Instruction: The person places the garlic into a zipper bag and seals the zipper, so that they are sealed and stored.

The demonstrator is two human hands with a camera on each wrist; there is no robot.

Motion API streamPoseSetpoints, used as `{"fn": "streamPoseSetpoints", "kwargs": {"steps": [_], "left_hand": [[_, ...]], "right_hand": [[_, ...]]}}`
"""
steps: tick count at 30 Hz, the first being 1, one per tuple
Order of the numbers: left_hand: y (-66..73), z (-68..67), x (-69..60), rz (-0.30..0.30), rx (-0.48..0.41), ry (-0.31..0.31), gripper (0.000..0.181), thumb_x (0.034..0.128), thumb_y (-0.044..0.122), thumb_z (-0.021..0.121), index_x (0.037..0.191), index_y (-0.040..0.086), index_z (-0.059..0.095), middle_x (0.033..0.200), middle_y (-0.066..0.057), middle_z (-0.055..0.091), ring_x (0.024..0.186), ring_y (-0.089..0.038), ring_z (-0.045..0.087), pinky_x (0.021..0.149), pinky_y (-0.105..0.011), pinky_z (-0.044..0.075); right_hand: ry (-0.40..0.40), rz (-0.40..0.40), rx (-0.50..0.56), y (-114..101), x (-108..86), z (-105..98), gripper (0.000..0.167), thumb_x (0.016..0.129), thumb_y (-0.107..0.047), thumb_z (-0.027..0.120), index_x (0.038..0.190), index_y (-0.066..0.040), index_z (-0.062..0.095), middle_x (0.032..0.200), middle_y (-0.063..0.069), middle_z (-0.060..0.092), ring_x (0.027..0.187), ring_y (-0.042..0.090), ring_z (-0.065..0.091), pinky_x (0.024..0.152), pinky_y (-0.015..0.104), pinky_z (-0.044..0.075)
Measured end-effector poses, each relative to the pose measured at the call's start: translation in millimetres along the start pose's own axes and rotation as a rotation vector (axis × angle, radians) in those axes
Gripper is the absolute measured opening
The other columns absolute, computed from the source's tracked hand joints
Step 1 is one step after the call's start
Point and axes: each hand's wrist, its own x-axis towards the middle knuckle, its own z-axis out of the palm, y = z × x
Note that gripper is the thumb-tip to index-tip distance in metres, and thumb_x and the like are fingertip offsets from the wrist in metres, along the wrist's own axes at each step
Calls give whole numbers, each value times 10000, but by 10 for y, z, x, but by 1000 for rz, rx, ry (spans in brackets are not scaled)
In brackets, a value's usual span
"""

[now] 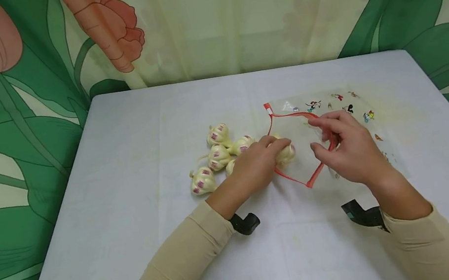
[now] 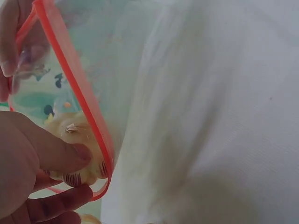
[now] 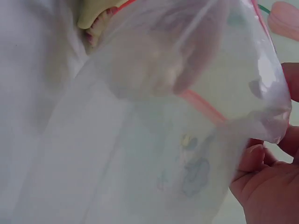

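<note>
My left hand [image 1: 257, 163] grips a garlic bulb [image 1: 286, 153] inside the mouth of a clear plastic bag [image 1: 297, 134] with a red zip edge. In the left wrist view, thumb and fingers close round that pale bulb [image 2: 70, 128], just within the red rim [image 2: 77, 74]. My right hand [image 1: 349, 148] pinches the far side of the bag's mouth and keeps it spread. The right wrist view looks through the film, where the bulb [image 3: 145, 70] shows blurred. Several more garlic bulbs [image 1: 203, 181] with purple marks lie left of the bag, one partly hidden by my left hand.
A white cloth covers the table [image 1: 108, 220]. The bag's printed part [image 1: 365, 120] with small coloured cartoon figures lies out to the right. Black pieces [image 1: 246, 225] sit at both wrists. A curtain [image 1: 230, 19] with large flowers and leaves hangs behind the table's far edge.
</note>
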Motion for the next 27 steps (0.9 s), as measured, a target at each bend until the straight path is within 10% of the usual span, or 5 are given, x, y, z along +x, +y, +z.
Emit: {"fn": "streamPoseSetpoints", "kwargs": {"steps": [27], "left_hand": [[20, -257, -112, -114, -24, 56, 637, 908, 270, 759, 1476, 182, 484, 1407, -44, 529, 1212, -181, 562, 831, -305, 547]], "right_hand": [[-63, 56, -42, -44, 88, 103, 413, 847, 12, 726, 1250, 61, 655, 1130, 159, 536, 805, 190, 465, 651, 163, 381]]}}
